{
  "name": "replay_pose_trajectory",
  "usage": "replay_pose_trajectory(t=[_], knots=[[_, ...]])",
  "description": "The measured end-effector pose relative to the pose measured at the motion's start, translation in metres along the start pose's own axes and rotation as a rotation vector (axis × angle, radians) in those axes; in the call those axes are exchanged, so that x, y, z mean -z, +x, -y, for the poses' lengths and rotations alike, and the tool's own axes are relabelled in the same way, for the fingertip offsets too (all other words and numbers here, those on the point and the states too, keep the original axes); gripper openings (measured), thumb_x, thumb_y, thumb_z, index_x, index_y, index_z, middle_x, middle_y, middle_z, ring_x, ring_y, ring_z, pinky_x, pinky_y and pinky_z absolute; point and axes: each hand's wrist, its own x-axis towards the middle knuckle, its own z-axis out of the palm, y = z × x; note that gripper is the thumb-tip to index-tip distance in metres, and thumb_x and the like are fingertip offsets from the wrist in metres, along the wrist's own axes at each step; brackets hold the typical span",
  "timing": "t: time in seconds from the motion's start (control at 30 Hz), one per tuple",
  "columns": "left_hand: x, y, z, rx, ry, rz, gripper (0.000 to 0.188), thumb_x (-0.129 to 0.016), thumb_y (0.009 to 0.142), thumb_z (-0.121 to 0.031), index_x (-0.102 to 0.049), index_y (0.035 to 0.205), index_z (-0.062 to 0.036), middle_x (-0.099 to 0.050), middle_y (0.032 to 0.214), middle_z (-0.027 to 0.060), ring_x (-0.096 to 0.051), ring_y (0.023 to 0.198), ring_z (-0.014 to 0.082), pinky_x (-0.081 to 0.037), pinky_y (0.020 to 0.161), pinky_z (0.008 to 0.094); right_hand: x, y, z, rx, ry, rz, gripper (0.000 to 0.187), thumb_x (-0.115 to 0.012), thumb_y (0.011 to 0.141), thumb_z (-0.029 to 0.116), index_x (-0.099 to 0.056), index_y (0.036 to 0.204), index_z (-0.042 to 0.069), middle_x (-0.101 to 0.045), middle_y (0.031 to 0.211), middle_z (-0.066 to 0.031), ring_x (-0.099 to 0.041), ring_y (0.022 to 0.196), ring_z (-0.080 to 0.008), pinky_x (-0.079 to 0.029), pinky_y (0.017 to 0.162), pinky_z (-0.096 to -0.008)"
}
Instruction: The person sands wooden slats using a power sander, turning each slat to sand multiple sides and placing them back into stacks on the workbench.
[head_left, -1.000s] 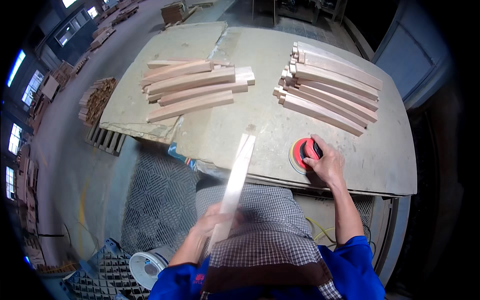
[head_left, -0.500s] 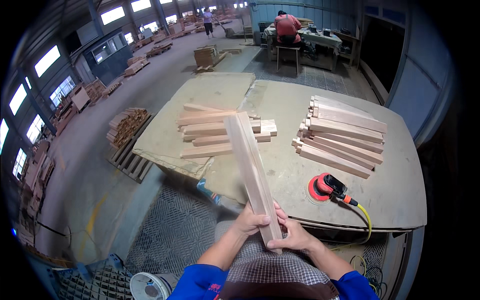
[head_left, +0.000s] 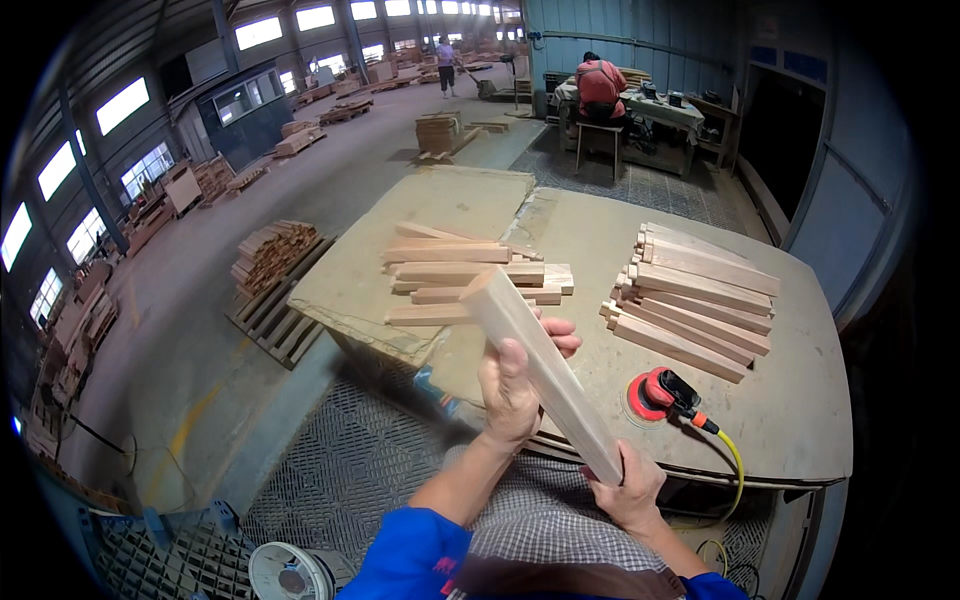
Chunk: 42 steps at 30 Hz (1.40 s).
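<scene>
A pale wooden bar (head_left: 553,375) slants through the air in front of me, its far end up and to the left over the table edge. My left hand (head_left: 512,395) supports it around the upper middle, thumb on the left side and fingertips showing past the right side. Around the near, lower end my right hand (head_left: 632,488) is closed. Beyond the bar lies a pile of similar wooden bars (head_left: 460,272) on the table. Another pile of bars (head_left: 695,290), with narrowed ends facing left, rests farther right. A red and black sander (head_left: 660,394) sits at the right, nearest to my right hand.
The worktable (head_left: 590,225) has a worn board top. From the sander a yellow hose (head_left: 740,455) drops over the front edge. A white bucket (head_left: 290,572) stands at lower left, and a pallet of wood pieces (head_left: 275,262) beyond. A person in red (head_left: 600,88) sits far back.
The bar has turned, its near end swinging right and its far end lowering. My left hand has slid up along it, while my right hand stays at the near end. The view shifted slightly.
</scene>
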Motion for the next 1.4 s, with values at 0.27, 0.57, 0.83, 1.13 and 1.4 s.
replay_pose_trajectory(t=[0.27,0.57,0.83,1.13,1.4], knots=[[0.005,0.028,-0.013,0.029,-0.169,-0.117,0.085,-0.037,0.088,-0.077,-0.048,0.121,0.0008,-0.063,0.103,0.0176,-0.065,0.089,0.0250,-0.053,0.084,0.0382,0.016,-0.024,-0.017,-0.032,-0.079,-0.056,0.063,-0.091,0.059,0.027,-0.053,0.104,0.003,-0.063,0.081,-0.0145,-0.063,0.064,-0.0331,-0.049,0.055,-0.0382],[0.004,0.004,0.016,0.081,-0.086,-0.027,0.078,-0.077,0.084,-0.017,-0.030,0.143,0.0006,-0.056,0.126,0.0234,-0.061,0.113,0.0295,-0.049,0.099,0.0384,0.020,-0.024,-0.012,-0.091,-0.157,-0.122,0.055,-0.083,0.062,0.018,-0.053,0.107,0.004,-0.060,0.081,-0.0145,-0.060,0.067,-0.0352,-0.048,0.058,-0.0418],[0.017,-0.018,0.032,0.226,-0.134,0.186,0.080,-0.077,0.080,-0.004,-0.025,0.140,-0.0013,-0.048,0.135,0.0301,-0.053,0.125,0.0385,-0.044,0.106,0.0439,0.020,-0.028,-0.014,-0.094,-0.238,-0.130,0.050,-0.078,0.060,0.012,-0.055,0.104,0.003,-0.061,0.081,-0.0146,-0.059,0.069,-0.0354,-0.048,0.059,-0.0421],[0.045,-0.020,0.042,0.268,-0.287,0.325,0.054,-0.078,0.079,-0.009,-0.047,0.123,-0.0030,-0.061,0.121,0.0257,-0.061,0.114,0.0353,-0.051,0.097,0.0462,0.007,-0.022,-0.008,-0.158,-0.097,0.044,0.059,-0.083,0.057,0.013,-0.057,0.109,0.004,-0.064,0.082,-0.0140,-0.064,0.071,-0.0331,-0.051,0.062,-0.0395],[0.046,-0.028,0.065,0.578,-0.149,0.219,0.068,-0.075,0.085,-0.021,-0.039,0.137,0.0055,-0.056,0.129,0.0256,-0.058,0.120,0.0338,-0.046,0.103,0.0424,-0.010,-0.011,0.002,-0.572,0.340,0.124,0.048,-0.086,0.072,0.019,-0.057,0.105,-0.001,-0.065,0.076,-0.0075,-0.066,0.069,-0.0188,-0.054,0.066,-0.0319]])
